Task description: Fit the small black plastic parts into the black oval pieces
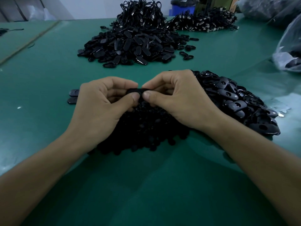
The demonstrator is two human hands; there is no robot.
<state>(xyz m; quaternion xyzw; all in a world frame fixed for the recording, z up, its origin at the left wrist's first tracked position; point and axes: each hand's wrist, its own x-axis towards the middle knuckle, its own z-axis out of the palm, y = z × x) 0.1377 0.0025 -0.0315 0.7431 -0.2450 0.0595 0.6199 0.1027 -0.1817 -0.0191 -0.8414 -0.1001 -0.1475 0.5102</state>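
Note:
My left hand (104,101) and my right hand (175,98) meet at the middle of the table, and both pinch one black oval piece (136,90) between thumbs and forefingers. Whether a small part sits in it is hidden by my fingertips. Below my hands lies a dark heap of small black plastic parts (146,131). To the right spreads a pile of black oval pieces with keyhole slots (236,98). Two oval pieces (72,96) lie flat on the mat just left of my left hand.
A green mat (48,75) covers the table. A big heap of black oval pieces (130,46) sits at the far middle, with bundles of black cables (200,22) behind it. Clear plastic bags (288,53) with more pieces lie at the right edge. A blue bin (182,8) stands beyond.

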